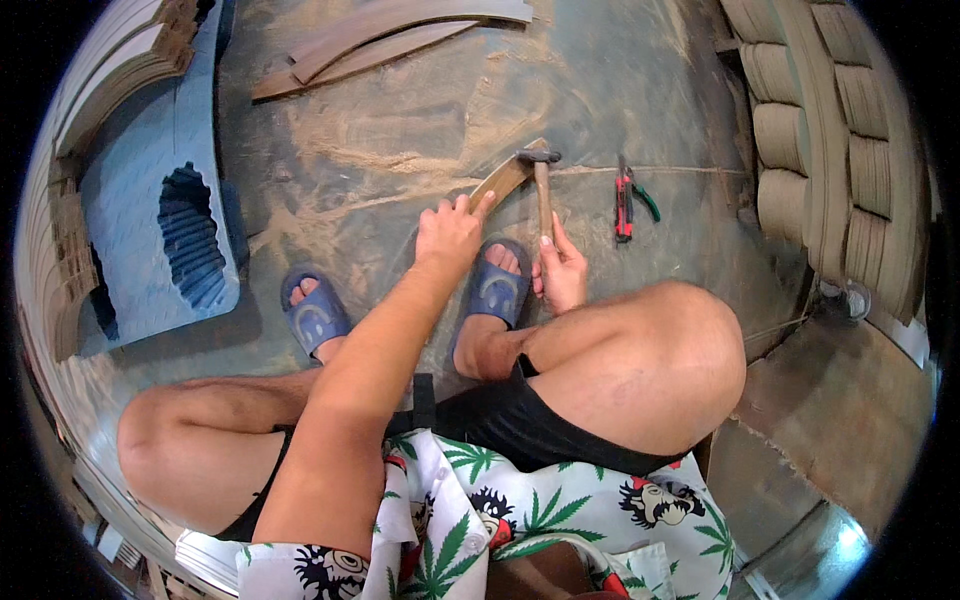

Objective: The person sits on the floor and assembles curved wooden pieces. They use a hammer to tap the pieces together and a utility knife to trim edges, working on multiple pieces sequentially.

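Note:
My left hand (450, 232) grips the near end of a short curved wooden piece (503, 181), fingers pressed along it, just ahead of my right foot. In my right hand (562, 272) is a hammer (543, 195), fingers closed round its wooden handle. The dark hammer head lies at the far end of the wooden piece, overlapping it in view; whether they touch I cannot tell. Farther right on the floor lies a red and black hand tool (624, 208) with a curved green handle (645, 200) beside it, like that of pliers.
Curved wooden strips (400, 42) lie on the dusty floor at the far side. A blue plastic crate (150, 220) with a ribbed opening stands left, with stacked curved boards beside it. Tall stacks of curved boards (790, 135) rise at the right. My sandalled feet flank my left forearm.

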A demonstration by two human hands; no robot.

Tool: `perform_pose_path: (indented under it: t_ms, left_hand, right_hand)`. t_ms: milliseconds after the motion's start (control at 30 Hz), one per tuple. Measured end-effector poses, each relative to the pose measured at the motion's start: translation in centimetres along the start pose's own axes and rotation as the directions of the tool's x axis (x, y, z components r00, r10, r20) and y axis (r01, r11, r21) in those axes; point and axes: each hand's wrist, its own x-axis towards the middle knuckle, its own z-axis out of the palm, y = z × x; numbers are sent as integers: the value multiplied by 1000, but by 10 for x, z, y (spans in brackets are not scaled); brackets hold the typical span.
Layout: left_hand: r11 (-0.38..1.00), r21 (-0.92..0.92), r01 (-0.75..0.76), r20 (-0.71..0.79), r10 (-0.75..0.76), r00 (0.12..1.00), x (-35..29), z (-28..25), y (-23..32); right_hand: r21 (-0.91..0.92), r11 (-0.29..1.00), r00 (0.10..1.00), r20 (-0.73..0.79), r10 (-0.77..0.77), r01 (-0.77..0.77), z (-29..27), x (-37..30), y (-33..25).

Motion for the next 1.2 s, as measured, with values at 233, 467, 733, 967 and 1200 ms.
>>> perform_pose_path:
  t_ms: [233,467,733,967,1200]
  left_hand:
    - [1000,-14,6,0,-6,1000,-3,3,3]
    - [1000,-8,7,-20,-7,1000,0,7,4]
    - [1000,-13,7,-34,-7,999,-3,7,6]
    - [1000,-8,11,-14,-11,1000,-3,5,5]
    - [1000,-3,-4,-31,4,1000,0,6,9]
  right_hand:
    - [48,996,996,-42,-77,79,-5,7,1]
    - [5,999,999,21,-50,50,-10,10,-4]
    - [70,996,997,-65,-52,57,-4,11,-4]
    - [90,990,988,-120,-96,107,-16,17,3]
    - [-84,992,954,-275,-115,95,-75,54,79]
